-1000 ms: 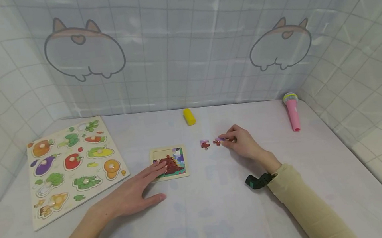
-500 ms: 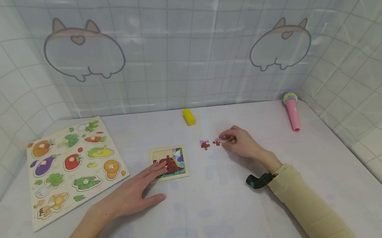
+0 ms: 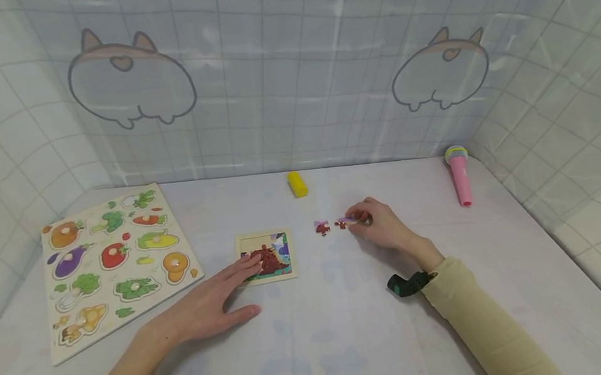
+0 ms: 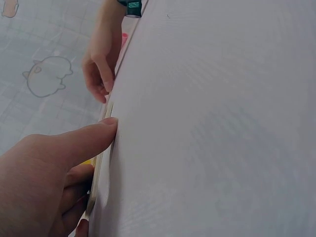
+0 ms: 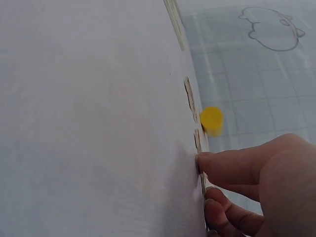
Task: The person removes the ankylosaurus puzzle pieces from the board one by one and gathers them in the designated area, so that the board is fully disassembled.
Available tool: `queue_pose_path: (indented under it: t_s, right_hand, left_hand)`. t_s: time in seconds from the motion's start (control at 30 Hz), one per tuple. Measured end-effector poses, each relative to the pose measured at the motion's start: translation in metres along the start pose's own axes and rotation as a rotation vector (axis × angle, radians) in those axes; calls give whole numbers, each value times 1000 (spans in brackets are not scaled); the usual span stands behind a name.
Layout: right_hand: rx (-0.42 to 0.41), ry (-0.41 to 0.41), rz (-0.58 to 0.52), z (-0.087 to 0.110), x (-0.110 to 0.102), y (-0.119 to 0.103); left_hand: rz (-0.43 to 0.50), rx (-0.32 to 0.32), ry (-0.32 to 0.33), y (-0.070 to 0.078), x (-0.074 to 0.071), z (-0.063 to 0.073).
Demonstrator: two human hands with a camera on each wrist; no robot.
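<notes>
While the left hand point(image 3: 197, 312) rests on a framed jigsaw point(image 3: 292, 257), the right hand point(image 3: 384, 227) pinches a puzzle piece point(image 3: 344, 223).
Nearest on the tabletop point(image 3: 321, 343), the left fingers stretch straight and released over the left part of the jigsaw, which lies flat, left of the middle. Toward the left edge, a vegetable board point(image 3: 120, 273) sits at an angle. To the jigsaw's right, the other fingers are curled, thumb and fingertips grasping the piece; a second piece point(image 3: 321, 228) lies just beside it, on the jigsaw's side. Farther off, a pink microphone point(image 3: 462, 180) lies near the far right corner and a yellow block point(image 3: 297, 185) near the far edge.
</notes>
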State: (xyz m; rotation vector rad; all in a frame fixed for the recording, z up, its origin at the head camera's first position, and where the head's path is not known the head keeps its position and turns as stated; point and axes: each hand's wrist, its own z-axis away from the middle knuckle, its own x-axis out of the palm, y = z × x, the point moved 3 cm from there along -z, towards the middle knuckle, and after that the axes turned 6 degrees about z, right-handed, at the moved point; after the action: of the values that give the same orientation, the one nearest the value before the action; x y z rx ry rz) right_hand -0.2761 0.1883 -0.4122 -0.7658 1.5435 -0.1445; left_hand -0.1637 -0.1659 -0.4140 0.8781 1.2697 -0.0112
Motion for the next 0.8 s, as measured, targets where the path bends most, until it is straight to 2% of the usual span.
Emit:
queue_pose_path:
  t_s: [0.2,0.37,0.6,0.8]
  right_hand:
    - [10,25,2,0,-8,-12]
    - [-4,42,-61,-4,-10,-44]
    - [-124,-19,-88,-24,22,-102]
    - [-136,-117,-37,-36,55,-116]
  left_hand:
    - [6,-8,-1,0,1,0]
    - [4,-13,5,1,0,1]
    - [-111,-24,78,10,0,-1]
    - [-234,46,99,20,5,-13]
